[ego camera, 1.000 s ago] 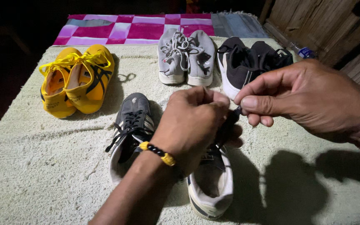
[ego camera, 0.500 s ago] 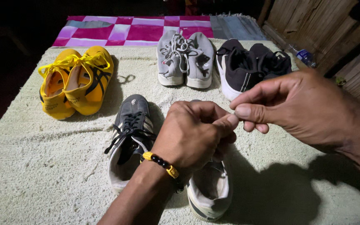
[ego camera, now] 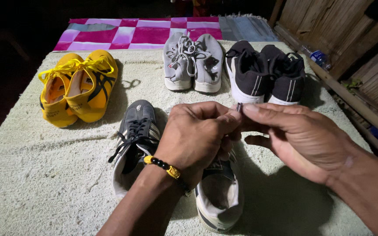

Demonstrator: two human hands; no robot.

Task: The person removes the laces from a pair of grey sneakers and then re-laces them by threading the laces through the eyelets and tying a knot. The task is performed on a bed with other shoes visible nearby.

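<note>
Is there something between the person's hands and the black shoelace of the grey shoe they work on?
Nothing visible. The left hand and right hand already pinch the shoelace tip directly above the grey shoe. The other pairs lie farther back.

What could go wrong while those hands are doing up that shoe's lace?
The lace tip is pinched only between the fingertips of the left hand and right hand, so it might slip free. The hands hide most of the grey shoe below, so an eyelet could get missed. The light is dim, and a dark lace is hard to see.
</note>
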